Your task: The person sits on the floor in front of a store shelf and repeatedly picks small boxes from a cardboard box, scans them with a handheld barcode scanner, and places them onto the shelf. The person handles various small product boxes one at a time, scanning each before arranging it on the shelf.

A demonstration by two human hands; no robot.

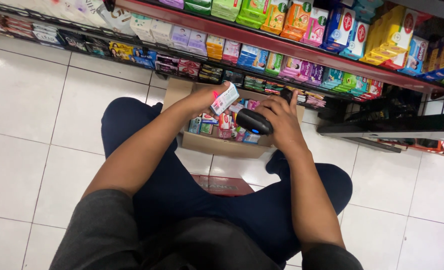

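My left hand (202, 99) holds a small white and red box (225, 98) up over an open cardboard carton (217, 144) on the floor. My right hand (278, 116) grips a black handheld scanner (252, 121), its head pointing left toward the small box. A red glow shows on my left hand near the box. The carton holds several small colourful packs (222, 122). I am crouched, with both knees in dark trousers on either side of the carton.
Store shelves (282, 47) with a red edge run along the top, stocked with several rows of colourful soap and toiletry packs. A red flat item (222, 184) lies on the white tiled floor (32, 125) between my legs. A dark lower shelf (382, 125) juts out at right.
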